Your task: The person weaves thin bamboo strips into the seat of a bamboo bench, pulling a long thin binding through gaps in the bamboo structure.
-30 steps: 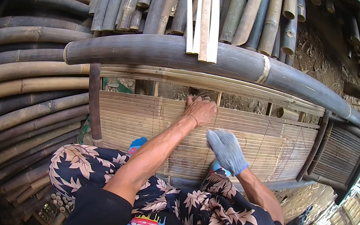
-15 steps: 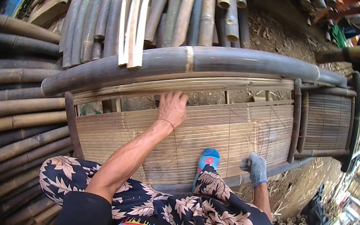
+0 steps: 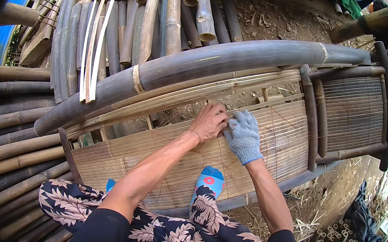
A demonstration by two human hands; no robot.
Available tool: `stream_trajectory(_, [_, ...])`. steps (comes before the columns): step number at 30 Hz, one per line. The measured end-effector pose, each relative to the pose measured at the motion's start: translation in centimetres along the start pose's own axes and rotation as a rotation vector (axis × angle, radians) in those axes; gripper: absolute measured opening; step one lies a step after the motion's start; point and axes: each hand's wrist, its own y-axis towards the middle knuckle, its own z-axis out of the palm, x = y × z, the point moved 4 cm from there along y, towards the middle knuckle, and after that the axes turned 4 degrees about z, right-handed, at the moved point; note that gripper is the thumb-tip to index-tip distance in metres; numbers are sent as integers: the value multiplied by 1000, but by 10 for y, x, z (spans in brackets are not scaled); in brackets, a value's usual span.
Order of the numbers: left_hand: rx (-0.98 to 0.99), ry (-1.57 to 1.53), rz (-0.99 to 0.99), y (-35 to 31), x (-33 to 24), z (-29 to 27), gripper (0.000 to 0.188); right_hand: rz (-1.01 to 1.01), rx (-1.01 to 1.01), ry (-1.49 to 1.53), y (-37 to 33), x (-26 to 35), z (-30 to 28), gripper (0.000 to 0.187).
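Observation:
A long panel of thin bamboo slats (image 3: 125,156) lies in a dark bamboo frame before me, with thin cords crossing it. At the panel's far edge my bare left hand (image 3: 210,120) is closed, fingertips bent together beside the gap. My right hand (image 3: 244,137), in a grey knitted glove, meets it there with its fingers also pinched. Whatever lies between the fingertips is too small and covered to make out. Beyond the gap, more slats (image 3: 177,98) run along a thick dark bamboo pole (image 3: 257,53).
My foot in a blue sock (image 3: 210,179) rests on the panel. A smaller slatted panel (image 3: 354,110) adjoins on the right. Cut bamboo poles (image 3: 173,18) lie beyond, with pale split strips (image 3: 97,54) on them. More poles (image 3: 18,115) are stacked at left.
My gloved right hand has moved up and left from the near edge to meet my left hand. My left hand has shifted right along the panel's far edge. The view has turned.

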Motion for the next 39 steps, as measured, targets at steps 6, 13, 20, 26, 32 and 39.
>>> stream_trajectory(6, [41, 149, 68, -9, -5, 7, 15, 701, 597, 708, -25, -25, -19, 28])
stream_trajectory(13, [-187, 69, -559, 1, 5, -18, 21, 765, 799, 812, -16, -76, -139, 54])
stream_trajectory(20, [-50, -23, -17, 2, -51, -45, 16, 3, -4, 245, 44, -19, -139, 95])
stream_trajectory(26, [-91, -93, -251, 6, -52, -72, 16, 655, 848, 929, 29, -29, -87, 56])
stream_trajectory(32, [-24, 254, -884, -38, 43, -48, 23, 399, -152, 316, 42, -168, -84, 16])
stream_trajectory(39, [285, 63, -929, 0, 56, -17, 27, 194, 549, 94, 90, -26, 85, 20])
